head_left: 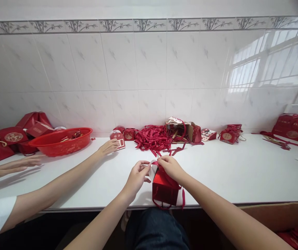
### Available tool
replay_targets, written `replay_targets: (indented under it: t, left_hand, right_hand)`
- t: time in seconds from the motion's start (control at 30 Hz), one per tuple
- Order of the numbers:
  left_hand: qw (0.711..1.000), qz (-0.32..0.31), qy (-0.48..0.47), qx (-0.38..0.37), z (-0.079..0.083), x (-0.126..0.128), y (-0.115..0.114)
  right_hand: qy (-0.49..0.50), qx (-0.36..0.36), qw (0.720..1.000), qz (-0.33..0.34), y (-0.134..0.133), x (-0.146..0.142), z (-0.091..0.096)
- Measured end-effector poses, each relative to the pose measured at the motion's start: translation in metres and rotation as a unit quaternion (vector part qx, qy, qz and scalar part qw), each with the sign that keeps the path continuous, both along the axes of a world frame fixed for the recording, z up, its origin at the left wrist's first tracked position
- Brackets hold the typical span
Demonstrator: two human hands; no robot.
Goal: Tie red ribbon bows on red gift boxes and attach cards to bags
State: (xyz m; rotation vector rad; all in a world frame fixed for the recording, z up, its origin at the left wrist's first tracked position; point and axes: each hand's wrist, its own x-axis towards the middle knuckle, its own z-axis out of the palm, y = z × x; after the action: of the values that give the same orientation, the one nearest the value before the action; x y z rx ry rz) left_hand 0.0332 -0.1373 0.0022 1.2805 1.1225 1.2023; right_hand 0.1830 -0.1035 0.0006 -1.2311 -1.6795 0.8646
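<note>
A small red gift box stands at the front edge of the white table, between my two hands. With fingers and thumb closed, my left hand pinches the white-sided top flap of this box. My right hand is closed over the box's top on a dark red ribbon; its fingertips partly hide what they grip. Loose ribbon ends hang down at the box's right side and along its bottom.
Left of me, a co-worker's hand touches a small red-and-white box; their other hand is held flat. A red plastic basket, a ribbon pile, an open carton and more red boxes line the wall.
</note>
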Motion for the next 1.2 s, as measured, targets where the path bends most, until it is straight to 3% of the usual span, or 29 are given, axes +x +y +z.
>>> replay_targets:
  t: [0.17, 0.47, 0.57, 0.67, 0.73, 0.77, 0.83, 0.9, 0.93, 0.97, 1.03, 1.1, 1.2]
  left_hand:
    - [1.0, 0.01, -0.016, -0.008, -0.003, 0.0, 0.001]
    - [0.998, -0.043, -0.013, -0.041, -0.006, 0.002, 0.009]
    - [0.996, -0.074, 0.03, -0.04, -0.007, 0.003, 0.017]
    - [0.989, -0.069, 0.134, -0.003, -0.012, -0.009, 0.028]
    - [0.95, -0.024, 0.307, 0.045, -0.018, -0.026, 0.035]
    - [0.904, 0.009, 0.422, 0.068, -0.021, -0.036, 0.038]
    - [0.781, 0.079, 0.616, 0.067, -0.026, -0.056, 0.042]
    - [0.728, 0.132, 0.67, 0.065, -0.03, -0.069, 0.044]
    - [0.733, 0.151, 0.658, 0.082, -0.03, -0.071, 0.044]
    - [0.761, 0.153, 0.621, 0.112, -0.03, -0.07, 0.044]
    - [0.85, 0.11, 0.487, 0.168, -0.029, -0.058, 0.043]
    - [0.93, 0.023, 0.318, 0.18, -0.026, -0.038, 0.04]
    - [0.963, -0.054, 0.203, 0.171, -0.025, -0.007, 0.035]
  right_hand:
    - [-0.097, 0.029, 0.994, -0.034, -0.006, -0.002, 0.004]
    - [-0.13, 0.076, 0.988, 0.02, -0.007, -0.005, 0.004]
    - [-0.134, 0.088, 0.987, 0.022, -0.007, -0.006, 0.004]
    - [-0.137, 0.137, 0.981, -0.023, -0.007, 0.003, 0.006]
    - [-0.124, 0.179, 0.974, -0.063, -0.008, 0.018, 0.009]
    - [-0.114, 0.193, 0.971, -0.078, -0.01, 0.028, 0.01]
    - [-0.095, 0.187, 0.973, -0.093, -0.015, 0.049, 0.009]
    - [-0.084, 0.127, 0.983, -0.101, -0.022, 0.068, 0.005]
    - [-0.082, 0.086, 0.988, -0.097, -0.026, 0.075, 0.0]
    - [-0.083, 0.044, 0.992, -0.089, -0.03, 0.08, -0.005]
    - [-0.074, -0.016, 0.995, -0.059, -0.036, 0.084, -0.018]
    - [-0.044, -0.036, 0.998, -0.031, -0.039, 0.082, -0.031]
    - [0.028, -0.051, 0.998, -0.019, -0.04, 0.075, -0.044]
